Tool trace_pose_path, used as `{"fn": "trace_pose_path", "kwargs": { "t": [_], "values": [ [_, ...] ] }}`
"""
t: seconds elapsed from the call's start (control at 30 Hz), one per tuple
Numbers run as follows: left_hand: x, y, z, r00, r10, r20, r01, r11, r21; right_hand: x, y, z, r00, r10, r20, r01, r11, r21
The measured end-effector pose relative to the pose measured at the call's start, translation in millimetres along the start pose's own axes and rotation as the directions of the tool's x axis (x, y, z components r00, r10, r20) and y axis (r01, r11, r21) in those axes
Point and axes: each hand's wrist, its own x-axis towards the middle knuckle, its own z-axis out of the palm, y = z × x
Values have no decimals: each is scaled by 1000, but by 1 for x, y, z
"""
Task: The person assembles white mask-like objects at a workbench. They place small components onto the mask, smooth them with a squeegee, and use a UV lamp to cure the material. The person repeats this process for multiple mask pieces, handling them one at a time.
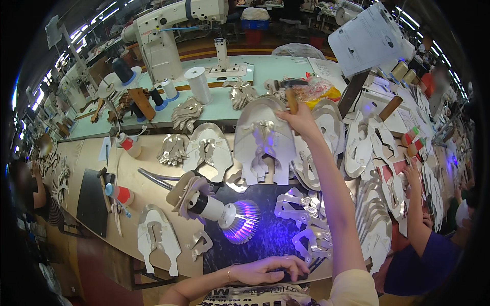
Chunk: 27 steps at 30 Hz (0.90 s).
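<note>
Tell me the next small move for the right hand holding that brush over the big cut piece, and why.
Probably draw the right hand and its wooden-handled brush down along the large pale cut piece. The hand sits at the piece's top edge, while the left hand rests on the dark mat under the violet lamp.

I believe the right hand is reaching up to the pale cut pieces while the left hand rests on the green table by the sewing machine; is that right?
Not quite: the head view shows the left hand resting on the dark mat near the lamp, not the green table. The right hand does reach up to the pale cut pieces.
</note>
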Motion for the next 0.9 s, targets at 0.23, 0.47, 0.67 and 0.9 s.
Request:
{"fn": "trace_pose_path", "kwargs": {
  "t": [0.23, 0.47, 0.67, 0.9],
  "values": [
    [-41, -16, -22, 950, -2, -313, 62, 982, 180, 52, 44, 19, 1000, -10, 15, 13, 984, -175],
    [-41, -22, -32, 872, 46, -487, 200, 875, 440, 44, 77, 13, 996, -72, -50, 63, 986, -156],
    [-22, -13, -31, 876, 100, -472, 210, 801, 560, -37, 56, -18, 952, -246, -182, 153, 897, -414],
    [14, 32, 2, 992, 84, 92, -92, 993, 76, -197, 30, -80, 958, 280, 58, -269, 951, -151]
  ]
}}
